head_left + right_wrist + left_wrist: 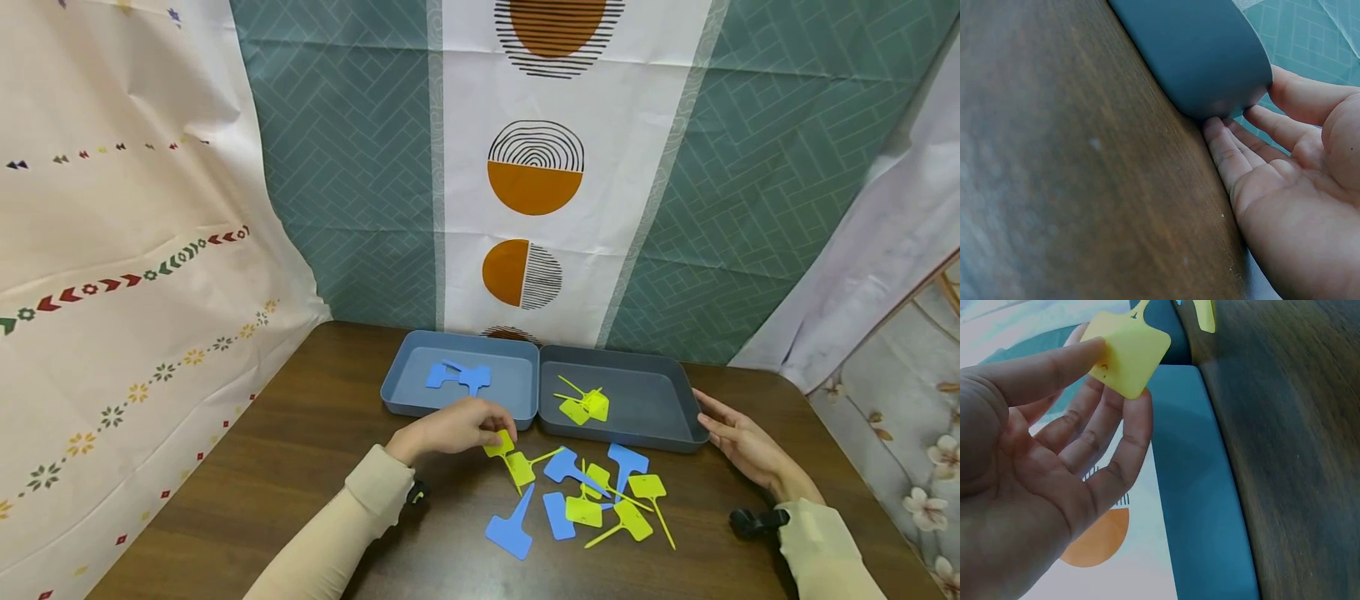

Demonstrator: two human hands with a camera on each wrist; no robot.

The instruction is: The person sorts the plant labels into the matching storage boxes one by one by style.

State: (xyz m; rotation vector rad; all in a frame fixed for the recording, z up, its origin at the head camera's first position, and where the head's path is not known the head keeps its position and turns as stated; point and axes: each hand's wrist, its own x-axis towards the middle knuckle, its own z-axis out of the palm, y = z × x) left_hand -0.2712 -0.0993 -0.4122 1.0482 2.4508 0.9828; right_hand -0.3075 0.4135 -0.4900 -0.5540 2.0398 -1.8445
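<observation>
Head view: the left hand (463, 423) pinches a yellow tag (500, 444) just in front of the blue tray (514, 367), blue tags (512, 534) and other yellow tags (582, 512) cluttering the worktop (442, 571)! Left wrist: that pinch up close, tiny marks (1104, 367) unreadable. Right wrist: the right hand (1300, 169), fingers extended, touches the dark tray (1200, 53).

Pale cream sleeves (330, 533) end in broad cuffs (381, 487) just behind the left hand (459, 427) and right hand (750, 454) — a small black device (752, 523) sits beside each cuff.
</observation>
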